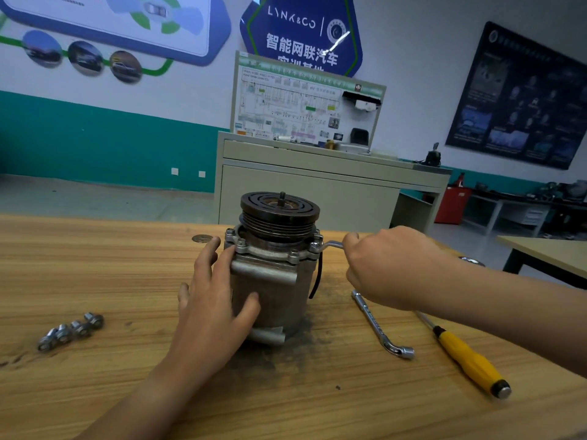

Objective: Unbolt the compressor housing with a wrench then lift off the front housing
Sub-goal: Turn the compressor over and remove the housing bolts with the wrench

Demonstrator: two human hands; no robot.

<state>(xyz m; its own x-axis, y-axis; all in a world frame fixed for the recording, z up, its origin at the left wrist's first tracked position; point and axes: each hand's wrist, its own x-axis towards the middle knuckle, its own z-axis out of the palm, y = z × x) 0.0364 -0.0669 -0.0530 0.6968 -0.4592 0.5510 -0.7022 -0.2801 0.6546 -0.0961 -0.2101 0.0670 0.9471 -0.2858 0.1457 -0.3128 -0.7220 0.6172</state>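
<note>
So the compressor (273, 281) stands upright in the middle of the bench (95, 265), pulley (279, 208) on top; standing it that way puts the flange of the front housing (270, 253) and its bolts up where you can reach them from the side.

The left hand (212, 300) lies flat on the left side of the compressor, its fingers (222, 265) spread and straight, thumb across the front; looks like it's just bracing the body so it doesn't spin or tip when the wrench pulls; it grips nothing.

The right hand (387, 268) is just right of the compressor, curled round the handle of the wrench (330, 245); the wrench head sits on a bolt at the right edge of the flange; the handle sticks out sideways, so there's room to swing.

A few loose bolts (71, 330) lie well to the left of the compressor, out of the way so they don't roll under it; I'd say some are already out; at least two show on the flange's near edge, so the housing can't lift yet.

To the right of the compressor lie a spare L-wrench (379, 325) and a yellow screwdriver (467, 357), close to the working hand.
</note>
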